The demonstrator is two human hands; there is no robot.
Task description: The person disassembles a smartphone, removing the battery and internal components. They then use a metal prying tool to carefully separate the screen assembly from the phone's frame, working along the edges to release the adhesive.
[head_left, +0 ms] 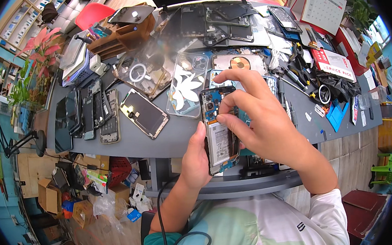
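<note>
An opened smartphone [219, 141] with its back off stands tilted in front of me, over the table's near edge. Its silver battery, blue circuit board and camera module show. My left hand [196, 157] grips the phone along its left side, thumb up the edge. Above the board, my right hand [255, 113] has thumb and forefinger pinched together near the top of the battery, its other fingers raised. Whatever lies between those fingertips is too small or hidden to make out. Behind the phone lies a clear phone case [186, 84] with a white flower pattern.
A phone screen panel [144, 113] and several stripped phones [109, 122] lie to the left. Pliers and screwdrivers [297, 75] crowd the right, beside a blue plastic piece [337, 117]. More phone parts [192, 21] cover the back. A desk calendar [319, 4] stands far right.
</note>
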